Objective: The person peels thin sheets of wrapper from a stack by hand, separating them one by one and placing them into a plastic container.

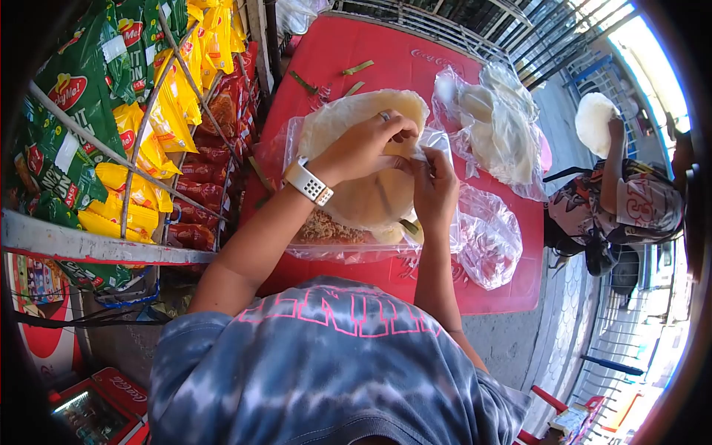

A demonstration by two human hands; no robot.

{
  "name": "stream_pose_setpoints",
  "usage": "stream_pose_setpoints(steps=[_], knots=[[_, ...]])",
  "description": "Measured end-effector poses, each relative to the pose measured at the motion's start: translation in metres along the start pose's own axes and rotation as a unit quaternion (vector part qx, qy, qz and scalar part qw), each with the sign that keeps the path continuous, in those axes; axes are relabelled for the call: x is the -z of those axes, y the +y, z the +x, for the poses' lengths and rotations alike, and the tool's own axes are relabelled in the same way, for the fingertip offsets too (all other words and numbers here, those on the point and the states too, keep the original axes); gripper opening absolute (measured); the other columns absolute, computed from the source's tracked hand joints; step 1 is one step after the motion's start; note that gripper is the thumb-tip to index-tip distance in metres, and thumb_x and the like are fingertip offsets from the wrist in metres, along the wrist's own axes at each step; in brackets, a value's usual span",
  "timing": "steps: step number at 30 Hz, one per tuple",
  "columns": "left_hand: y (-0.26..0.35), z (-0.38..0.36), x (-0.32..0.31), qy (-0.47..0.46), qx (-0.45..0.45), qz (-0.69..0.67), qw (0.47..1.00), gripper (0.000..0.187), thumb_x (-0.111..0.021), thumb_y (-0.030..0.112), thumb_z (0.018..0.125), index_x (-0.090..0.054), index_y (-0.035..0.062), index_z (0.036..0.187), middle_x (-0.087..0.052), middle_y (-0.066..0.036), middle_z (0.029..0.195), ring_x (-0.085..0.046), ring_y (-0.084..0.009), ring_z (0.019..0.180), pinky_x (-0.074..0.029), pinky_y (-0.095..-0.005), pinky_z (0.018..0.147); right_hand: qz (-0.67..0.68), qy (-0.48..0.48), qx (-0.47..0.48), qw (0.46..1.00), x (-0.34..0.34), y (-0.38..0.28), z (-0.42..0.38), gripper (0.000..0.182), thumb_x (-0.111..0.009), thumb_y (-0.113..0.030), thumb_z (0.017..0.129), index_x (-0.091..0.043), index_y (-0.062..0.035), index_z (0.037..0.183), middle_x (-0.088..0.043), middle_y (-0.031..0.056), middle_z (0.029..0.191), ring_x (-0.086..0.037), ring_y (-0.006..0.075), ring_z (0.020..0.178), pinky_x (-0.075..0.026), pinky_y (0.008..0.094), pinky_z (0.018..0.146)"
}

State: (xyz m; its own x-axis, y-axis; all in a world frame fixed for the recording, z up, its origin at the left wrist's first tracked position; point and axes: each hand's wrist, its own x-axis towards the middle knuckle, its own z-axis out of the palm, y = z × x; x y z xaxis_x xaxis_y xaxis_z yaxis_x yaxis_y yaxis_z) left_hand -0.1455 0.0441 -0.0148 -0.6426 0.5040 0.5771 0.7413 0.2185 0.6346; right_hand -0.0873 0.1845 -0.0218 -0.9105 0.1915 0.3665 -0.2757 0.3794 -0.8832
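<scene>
The red tabletop (497, 285) fills the centre, bearing clear plastic (454, 148) and pale round sheets (363, 200) at mid-frame. Over the sheets, the right hand (437, 185) has its grip pinched on thin, clear material; the left hand (382, 141) curls beside it, its exact hold impossible to tell.

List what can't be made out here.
All in the head view:
- What the left hand and right hand pinch: hidden by their own fingers.
- Full spread of the brown crumbly food: covered by the pale round sheet.
- Contents of the red Coca-Cola case: too small, dark.
</scene>
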Motion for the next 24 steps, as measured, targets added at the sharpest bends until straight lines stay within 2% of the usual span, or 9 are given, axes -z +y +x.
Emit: stream_pose_setpoints(steps=[5, 6, 8, 10, 12, 14, 15, 16, 24], knots=[[0.0, 0.013, 0.014, -0.06, -0.044, 0.091, 0.993, 0.019, -0.062, 0.01, 0.068, -0.051, 0.0064, 0.083, -0.053, -0.007, 0.076, -0.055, -0.0266, 0.07, -0.044, -0.0348, 0.061, 0.067, -0.063, -0.035, 0.995, 0.011, -0.002, 0.001, 0.012, -0.062, -0.005, 0.074, -0.054, 0.0016, 0.08, -0.056, 0.004, 0.069, -0.049, 0.0065, 0.061, -0.042, 0.0209, 0.056], [-0.001, 0.015, 0.013, -0.025, -0.063, 0.12, 0.991, 0.016, -0.062, 0.009, 0.069, -0.05, 0.0053, 0.08, -0.053, -0.006, 0.074, -0.055, -0.0243, 0.068, -0.044, -0.0333, 0.059, 0.117, -0.061, -0.039, 0.991, 0.012, -0.001, 0.0, 0.012, -0.063, -0.006, 0.074, -0.054, 0.001, 0.078, -0.055, 0.0019, 0.067, -0.047, 0.0033, 0.061, -0.041, 0.0189, 0.055], [-0.001, 0.02, 0.012, 0.046, -0.101, 0.178, 0.978, 0.014, -0.061, 0.006, 0.07, -0.048, 0.003, 0.073, -0.052, -0.004, 0.07, -0.055, -0.0197, 0.062, -0.043, -0.0305, 0.054, 0.078, -0.079, -0.054, 0.992, 0.014, -0.001, -0.005, 0.012, -0.063, -0.006, 0.074, -0.054, 0.0005, 0.078, -0.055, 0.0011, 0.065, -0.047, 0.0029, 0.06, -0.04, 0.0177, 0.054], [0.003, 0.021, 0.017, 0.054, -0.015, 0.146, 0.988, 0.016, -0.062, 0.006, 0.071, -0.046, 0.0023, 0.073, -0.053, -0.004, 0.072, -0.055, -0.0191, 0.063, -0.044, -0.0286, 0.055, 0.056, -0.072, -0.057, 0.994, 0.012, 0.005, -0.01, 0.012, -0.062, -0.007, 0.075, -0.052, 0.0001, 0.078, -0.055, 0.0002, 0.064, -0.047, 0.0025, 0.059, -0.038, 0.0165, 0.052], [0.005, 0.019, 0.015, 0.058, 0.076, 0.052, 0.994, 0.017, -0.063, 0.007, 0.07, -0.048, 0.0027, 0.078, -0.054, -0.003, 0.074, -0.055, -0.019, 0.064, -0.045, -0.0256, 0.059, 0.127, -0.03, -0.082, 0.988, 0.013, 0.004, -0.008, 0.012, -0.061, -0.007, 0.077, -0.051, 0.0002, 0.078, -0.055, 0.0009, 0.065, -0.047, 0.0023, 0.06, -0.038, 0.0167, 0.052], [0.012, 0.008, 0.008, 0.008, 0.069, -0.001, 0.998, 0.019, -0.064, 0.01, 0.068, -0.052, 0.0062, 0.082, -0.055, -0.005, 0.078, -0.055, -0.0222, 0.07, -0.044, -0.0303, 0.061, 0.146, -0.016, -0.084, 0.986, 0.015, 0.001, -0.007, 0.012, -0.058, -0.008, 0.079, -0.049, 0.0001, 0.078, -0.056, 0.0024, 0.066, -0.048, 0.0028, 0.061, -0.038, 0.0174, 0.053], [0.014, 0.004, 0.005, -0.017, 0.065, -0.027, 0.997, 0.02, -0.064, 0.011, 0.067, -0.054, 0.0079, 0.084, -0.056, -0.005, 0.08, -0.056, -0.0239, 0.073, -0.044, -0.0326, 0.061, 0.156, -0.022, -0.087, 0.984, 0.013, 0.0, -0.008, 0.013, -0.059, -0.009, 0.079, -0.05, 0.0001, 0.078, -0.056, 0.0024, 0.066, -0.048, 0.0032, 0.06, -0.038, 0.0176, 0.054], [0.014, 0.001, 0.001, -0.017, -0.009, 0.024, 1.0, 0.027, -0.065, 0.006, 0.066, -0.055, 0.0089, 0.091, -0.057, -0.002, 0.084, -0.057, -0.0189, 0.072, -0.046, -0.0261, 0.062, 0.165, -0.028, -0.089, 0.982, 0.01, -0.001, -0.009, 0.013, -0.059, -0.009, 0.079, -0.05, 0.0, 0.078, -0.056, 0.0024, 0.067, -0.049, 0.0036, 0.06, -0.039, 0.0178, 0.054], [0.014, -0.009, 0.001, 0.012, -0.084, 0.147, 0.985, 0.019, -0.064, 0.004, 0.064, -0.059, 0.0095, 0.081, -0.058, -0.001, 0.073, -0.058, -0.0193, 0.064, -0.046, -0.0284, 0.056, 0.11, -0.111, -0.095, 0.983, 0.016, -0.003, -0.01, 0.016, -0.063, -0.007, 0.074, -0.051, 0.0006, 0.081, -0.056, 0.0033, 0.069, -0.05, 0.0061, 0.062, -0.041, 0.02, 0.056]])
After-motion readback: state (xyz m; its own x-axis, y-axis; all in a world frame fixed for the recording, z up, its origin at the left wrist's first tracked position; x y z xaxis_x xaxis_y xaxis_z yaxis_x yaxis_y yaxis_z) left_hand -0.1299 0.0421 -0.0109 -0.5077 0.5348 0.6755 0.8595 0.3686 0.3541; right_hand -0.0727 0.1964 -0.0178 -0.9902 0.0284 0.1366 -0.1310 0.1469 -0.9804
